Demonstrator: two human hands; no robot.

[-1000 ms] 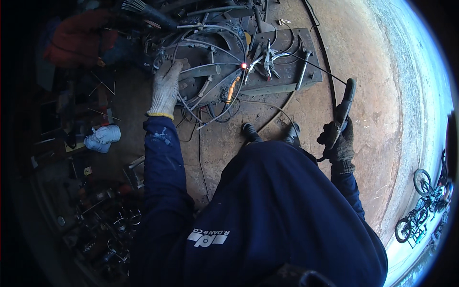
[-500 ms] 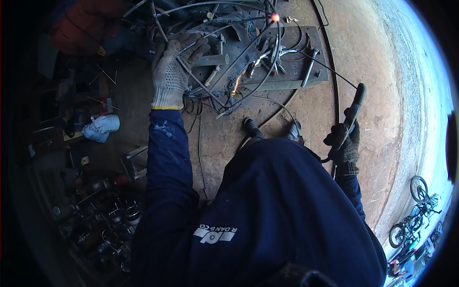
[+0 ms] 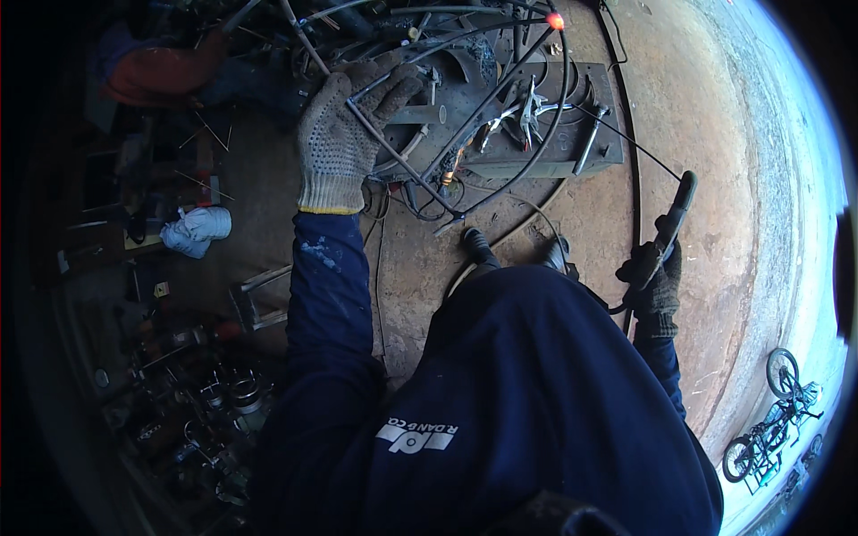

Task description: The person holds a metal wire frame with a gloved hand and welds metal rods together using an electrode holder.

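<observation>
Dirt workshop floor [image 3: 715, 161], scrap metal heaped far left. Bent wire frame [image 3: 500, 116] lies on steel plate [image 3: 536, 165] ahead, glowing red spot [image 3: 555, 20] at far edge. Left hand [image 3: 344, 134], knit glove, arm stretched forward, fingers closed on frame rod. Right hand [image 3: 657, 277], dark glove, near right, gripping electrode holder [image 3: 675, 219], well apart from frame, its thin rod pointing toward plate.

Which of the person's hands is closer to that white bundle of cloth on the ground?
Left. The left hand grips bent metal rods above the white cloth; the right hand holds a welding tool far across.
</observation>
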